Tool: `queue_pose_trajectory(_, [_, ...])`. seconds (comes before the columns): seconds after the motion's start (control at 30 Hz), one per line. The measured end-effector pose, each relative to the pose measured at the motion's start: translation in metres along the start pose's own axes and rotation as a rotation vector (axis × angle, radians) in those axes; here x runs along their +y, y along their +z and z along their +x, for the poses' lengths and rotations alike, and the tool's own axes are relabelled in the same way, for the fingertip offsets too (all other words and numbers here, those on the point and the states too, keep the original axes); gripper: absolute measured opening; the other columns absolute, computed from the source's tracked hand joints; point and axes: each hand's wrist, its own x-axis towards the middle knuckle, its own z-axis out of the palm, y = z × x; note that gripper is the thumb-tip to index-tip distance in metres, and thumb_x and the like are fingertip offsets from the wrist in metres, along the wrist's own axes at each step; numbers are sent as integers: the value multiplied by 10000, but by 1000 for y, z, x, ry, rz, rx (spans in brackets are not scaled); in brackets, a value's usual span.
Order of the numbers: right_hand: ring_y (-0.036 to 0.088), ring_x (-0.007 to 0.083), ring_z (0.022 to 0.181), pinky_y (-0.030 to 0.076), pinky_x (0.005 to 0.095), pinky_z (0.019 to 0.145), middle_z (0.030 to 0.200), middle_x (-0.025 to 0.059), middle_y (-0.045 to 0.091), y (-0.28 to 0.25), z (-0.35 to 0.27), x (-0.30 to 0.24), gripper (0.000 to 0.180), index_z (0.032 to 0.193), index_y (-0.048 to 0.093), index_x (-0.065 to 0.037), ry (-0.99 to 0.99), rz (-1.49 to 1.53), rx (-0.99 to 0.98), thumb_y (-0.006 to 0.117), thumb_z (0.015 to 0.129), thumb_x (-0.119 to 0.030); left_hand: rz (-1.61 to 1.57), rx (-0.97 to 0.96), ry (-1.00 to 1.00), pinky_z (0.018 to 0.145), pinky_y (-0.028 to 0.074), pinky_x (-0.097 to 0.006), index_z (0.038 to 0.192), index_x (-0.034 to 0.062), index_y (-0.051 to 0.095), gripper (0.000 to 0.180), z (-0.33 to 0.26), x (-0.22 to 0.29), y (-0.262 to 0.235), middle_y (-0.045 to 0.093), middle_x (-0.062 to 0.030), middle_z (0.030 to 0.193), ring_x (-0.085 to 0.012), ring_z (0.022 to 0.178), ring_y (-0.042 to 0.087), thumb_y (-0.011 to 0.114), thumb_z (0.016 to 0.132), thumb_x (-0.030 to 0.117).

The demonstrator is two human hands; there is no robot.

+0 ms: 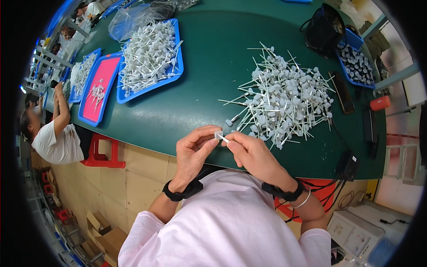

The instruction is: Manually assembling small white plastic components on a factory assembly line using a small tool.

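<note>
Close to the table's near edge, both hands meet over one small white plastic piece with a thin stem (222,137). My left hand (195,147) pinches its wider, pale head between thumb and index finger. The fingertips of my right hand (254,153) close on the stem end. Just beyond my right hand lies a large loose pile of similar white stemmed pieces (289,95). One darker-ended piece (231,121) rests apart at the pile's near left side, close to my fingers.
A blue tray (179,66) heaped with white stemmed pieces stands at the far left. Beside it is a pink-bottomed blue tray (92,113) holding several pieces. A phone (342,92), a black bag (324,29) and cables (340,178) are at right. A co-worker (58,138) sits left.
</note>
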Motion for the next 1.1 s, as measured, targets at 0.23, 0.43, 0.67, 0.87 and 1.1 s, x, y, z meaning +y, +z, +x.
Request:
queue_pose_trajectory(0.23, [628,386,634,475,458,530,751,171,639,15,-11,-11,178,1089,538,-44,-182,-433,262,570,969,-171,-68,62,9,828,521,-216,1111,-39,661,215,0,-2,4,646,-118,1190,-139,999,650,658,896,-42])
queue_pose_trajectory(0.43, [642,367,627,504,439,509,777,162,649,22,-7,-5,188,1090,531,-44,-226,-508,335,584,958,-168,46,95,101,887,523,-260,1097,-45,644,229,-1,-3,6,657,-121,1147,-144,992,648,675,869,-55])
queue_pose_trajectory(0.67, [640,338,575,498,409,462,759,142,635,24,-6,-9,183,1081,535,-41,-266,-594,375,579,961,-172,262,147,231,821,552,-259,1083,-28,660,244,-1,-2,9,658,-125,1117,-149,945,652,693,844,-67])
queue_pose_trajectory(0.87, [635,310,525,495,385,430,718,123,609,26,-7,-13,186,1087,536,-42,-251,-703,374,568,967,-180,446,169,375,737,586,-265,1076,0,671,286,0,-5,9,672,-137,1085,-175,907,668,720,806,-81])
queue_pose_trajectory(1.1, [644,294,521,500,372,426,707,117,609,25,-7,-16,180,1087,539,-34,-230,-768,352,548,974,-175,472,178,380,755,573,-251,1064,-15,678,269,0,-5,10,667,-120,1088,-140,885,651,703,810,-101])
